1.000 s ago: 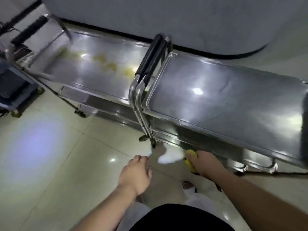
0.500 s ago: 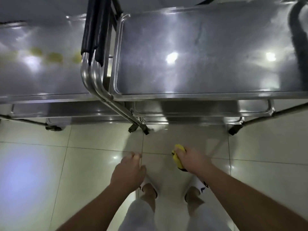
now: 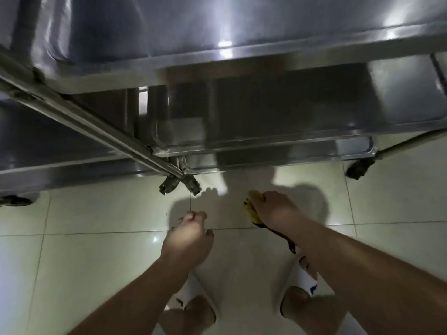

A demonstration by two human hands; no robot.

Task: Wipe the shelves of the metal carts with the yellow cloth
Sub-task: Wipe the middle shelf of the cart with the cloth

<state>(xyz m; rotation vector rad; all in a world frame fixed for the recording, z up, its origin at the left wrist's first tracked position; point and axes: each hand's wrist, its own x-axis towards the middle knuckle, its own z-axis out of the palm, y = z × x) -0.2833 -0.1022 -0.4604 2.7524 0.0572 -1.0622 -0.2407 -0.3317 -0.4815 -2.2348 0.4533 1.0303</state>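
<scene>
Two metal carts stand side by side in front of me. The right cart's top shelf (image 3: 217,27) fills the upper frame, with its middle shelf (image 3: 278,112) and the edge of its lowest shelf (image 3: 266,160) below. My right hand (image 3: 275,209) grips the bunched yellow cloth (image 3: 252,209) over the floor, just short of the lowest shelf. My left hand (image 3: 188,240) hangs beside it with loosely curled fingers and holds nothing. Of the left cart (image 3: 48,131) I see only part.
Slanted cart legs (image 3: 92,117) end in castors (image 3: 180,184) just ahead of my left hand. Another castor (image 3: 359,168) sits at the right. Pale glossy floor tiles (image 3: 84,274) lie under me, and my feet in white slippers (image 3: 303,276) show below my arms.
The view has dropped lower and closer to the carts, so the lower shelves now show. Both hands have risen slightly toward the cart base; the right still grips the cloth.
</scene>
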